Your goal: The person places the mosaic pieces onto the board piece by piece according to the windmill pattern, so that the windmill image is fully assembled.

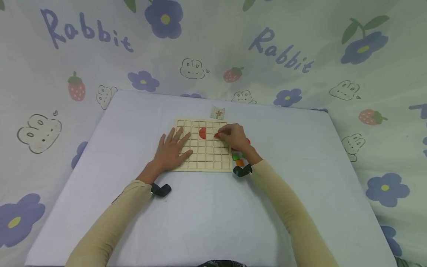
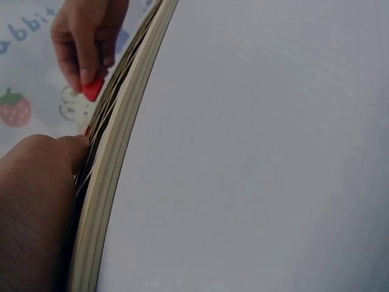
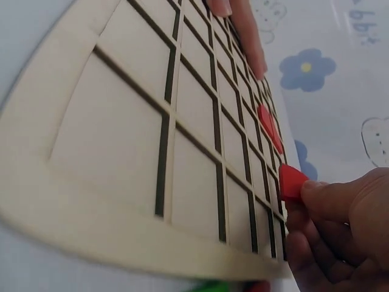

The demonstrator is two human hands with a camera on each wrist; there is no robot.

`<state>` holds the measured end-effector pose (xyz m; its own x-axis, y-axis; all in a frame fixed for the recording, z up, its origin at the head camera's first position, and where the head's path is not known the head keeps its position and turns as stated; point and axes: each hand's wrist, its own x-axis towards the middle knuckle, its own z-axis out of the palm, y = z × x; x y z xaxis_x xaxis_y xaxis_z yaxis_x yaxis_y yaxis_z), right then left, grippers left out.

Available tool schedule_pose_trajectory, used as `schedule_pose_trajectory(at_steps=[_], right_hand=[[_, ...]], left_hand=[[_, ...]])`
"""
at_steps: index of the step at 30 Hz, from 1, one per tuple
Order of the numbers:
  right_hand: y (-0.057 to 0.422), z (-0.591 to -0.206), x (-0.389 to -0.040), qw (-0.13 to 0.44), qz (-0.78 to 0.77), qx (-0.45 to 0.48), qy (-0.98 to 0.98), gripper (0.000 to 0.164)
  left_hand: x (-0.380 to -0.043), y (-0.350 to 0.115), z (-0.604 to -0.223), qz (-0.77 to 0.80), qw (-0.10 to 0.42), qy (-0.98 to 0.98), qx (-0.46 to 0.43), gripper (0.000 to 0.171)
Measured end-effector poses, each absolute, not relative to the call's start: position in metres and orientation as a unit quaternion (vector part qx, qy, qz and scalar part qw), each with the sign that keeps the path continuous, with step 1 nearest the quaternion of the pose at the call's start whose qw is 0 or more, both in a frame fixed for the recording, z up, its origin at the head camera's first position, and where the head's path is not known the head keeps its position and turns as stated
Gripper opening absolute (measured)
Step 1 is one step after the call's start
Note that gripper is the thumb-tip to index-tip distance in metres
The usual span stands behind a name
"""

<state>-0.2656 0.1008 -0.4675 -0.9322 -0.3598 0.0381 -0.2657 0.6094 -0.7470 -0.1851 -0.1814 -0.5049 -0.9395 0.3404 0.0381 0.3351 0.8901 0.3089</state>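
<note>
A wooden grid board (image 1: 203, 163) with square cells lies on the white table. My left hand (image 1: 170, 150) rests flat with fingers spread on the board's left side. Between thumb and fingers, my right hand (image 1: 235, 136) pinches a red quarter-round piece (image 3: 292, 182) over the board's upper right part. A red half-round shape (image 1: 202, 133) sits in the grid's upper middle, left of the pinched piece. In the left wrist view the red piece (image 2: 93, 89) shows at the right hand's fingertips.
Green pieces (image 1: 235, 156), an orange piece (image 1: 239, 162) and some red ones lie right of the board, partly hidden under my right hand. Behind the board lies a small patterned card (image 1: 218, 112). A printed curtain (image 1: 213, 48) hangs behind the table.
</note>
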Motion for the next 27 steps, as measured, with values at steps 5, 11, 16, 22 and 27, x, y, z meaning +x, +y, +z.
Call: schedule_pose_trajectory(at_steps=[5,11,16,22,27], right_hand=[[0.089,-0.469,-0.268,0.065,-0.398,-0.192,0.895,0.016],[0.077,-0.469,-0.268,0.053,-0.375,-0.215,0.9,0.015],[0.071,-0.47,-0.267,0.043,-0.344,-0.244,0.906,0.014],[0.07,-0.476,-0.269,0.03,-0.321,-0.264,0.909,0.013],[0.073,-0.483,-0.27,0.027,-0.337,-0.251,0.907,0.015]], left_hand=[[-0.185,-0.181,-0.505,0.16,0.002,0.971,0.176,0.076],[-0.184,-0.181,-0.503,0.152,0.003,0.973,0.172,0.076],[-0.183,-0.181,-0.501,0.155,0.005,0.973,0.172,0.075],[-0.183,-0.181,-0.501,0.157,0.0,0.972,0.173,0.075],[-0.183,-0.181,-0.504,0.154,0.002,0.973,0.173,0.075]])
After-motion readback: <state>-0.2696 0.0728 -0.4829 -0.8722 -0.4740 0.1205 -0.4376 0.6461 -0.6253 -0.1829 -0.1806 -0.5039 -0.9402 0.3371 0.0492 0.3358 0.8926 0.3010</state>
